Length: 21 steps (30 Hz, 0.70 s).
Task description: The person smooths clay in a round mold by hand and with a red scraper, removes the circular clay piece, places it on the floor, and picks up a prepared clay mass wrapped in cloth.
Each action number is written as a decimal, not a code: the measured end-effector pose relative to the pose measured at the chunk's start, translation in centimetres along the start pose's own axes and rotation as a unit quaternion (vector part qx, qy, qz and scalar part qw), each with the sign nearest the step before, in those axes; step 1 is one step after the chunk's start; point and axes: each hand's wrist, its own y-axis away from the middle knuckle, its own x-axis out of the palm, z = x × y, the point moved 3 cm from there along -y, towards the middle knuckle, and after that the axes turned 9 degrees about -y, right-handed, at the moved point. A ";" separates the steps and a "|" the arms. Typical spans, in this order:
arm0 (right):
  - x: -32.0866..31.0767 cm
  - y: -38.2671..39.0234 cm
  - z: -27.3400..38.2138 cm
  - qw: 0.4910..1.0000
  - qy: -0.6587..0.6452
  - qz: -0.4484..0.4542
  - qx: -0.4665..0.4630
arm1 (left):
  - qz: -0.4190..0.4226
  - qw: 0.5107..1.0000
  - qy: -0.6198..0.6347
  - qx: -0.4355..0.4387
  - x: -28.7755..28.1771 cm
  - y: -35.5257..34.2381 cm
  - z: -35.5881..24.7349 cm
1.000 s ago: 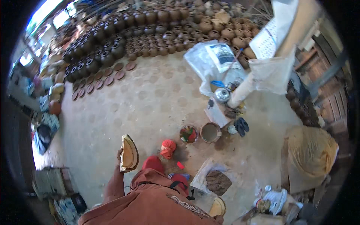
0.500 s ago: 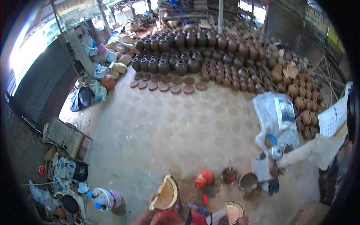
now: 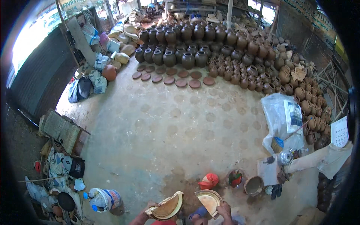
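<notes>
Low in the view, my left hand (image 3: 151,206) grips the outer edge of a half-round slab (image 3: 167,206), tan with a thick cream rim. My right hand (image 3: 224,209) is closed on the edge of a second half-round slab (image 3: 208,201), paler, with a layered rim. Both slabs are held tilted, their straight edges facing up, with a gap between them. What they are made of I cannot tell. Just beyond them on the floor are a red cloth bundle (image 3: 209,181), a round container (image 3: 236,178) with red and green things inside, and a brown bowl (image 3: 254,186).
Rows of dark clay pots (image 3: 187,59) stand at the back, with flat clay discs (image 3: 181,83) before them. Smaller pots (image 3: 305,107) and plastic sheeting (image 3: 275,112) lie right. A white bucket (image 3: 106,199) stands left, near a leaning woven panel (image 3: 60,129). A kettle (image 3: 285,157) sits right.
My right hand has brought its slab up and left, nearer the other. The left slab has tipped over and dropped slightly. The whole view has shifted a little.
</notes>
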 end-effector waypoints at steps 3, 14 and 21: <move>3.4 -4.2 -4.9 0.988 0.086 0.018 -0.123 | 0.042 0.991 -0.089 0.094 -0.4 -0.8 -0.5; 14.0 -19.4 -20.9 1.000 -0.008 0.006 0.012 | -0.004 0.981 -0.161 -0.106 -5.5 -26.5 6.5; 26.5 -26.0 -26.9 0.964 -0.254 -0.071 0.018 | 0.359 0.822 -0.438 0.052 -17.5 -52.4 11.8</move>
